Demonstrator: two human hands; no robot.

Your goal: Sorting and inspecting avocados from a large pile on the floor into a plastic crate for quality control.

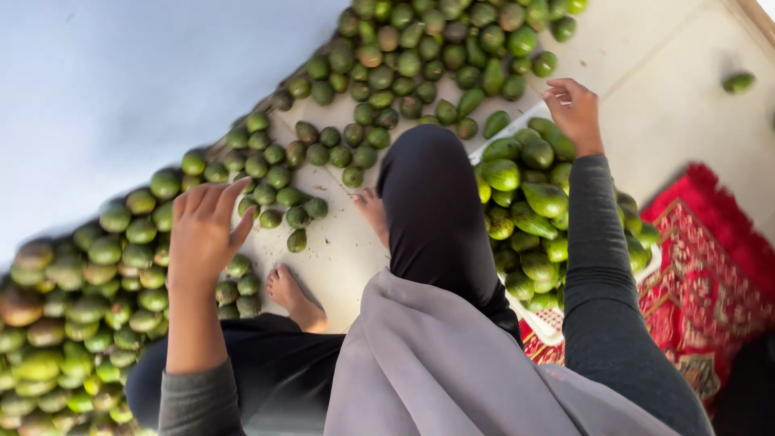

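Observation:
My left hand (202, 230) hovers with fingers spread over a big heap of green avocados (89, 307) on the pale floor, holding nothing. My right hand (575, 109) reaches out past a white crate (549, 323) filled with green avocados (529, 194); its fingers are curled, and I cannot see anything in them. I sit on the floor with dark trousers, a grey cloth over my lap and bare feet (295, 299) between the heap and the crate.
More avocados (420, 64) spread along the wall at the top. A lone avocado (738, 81) lies at the far right. A red patterned rug (710, 266) sits beside the crate. A pale wall fills the upper left.

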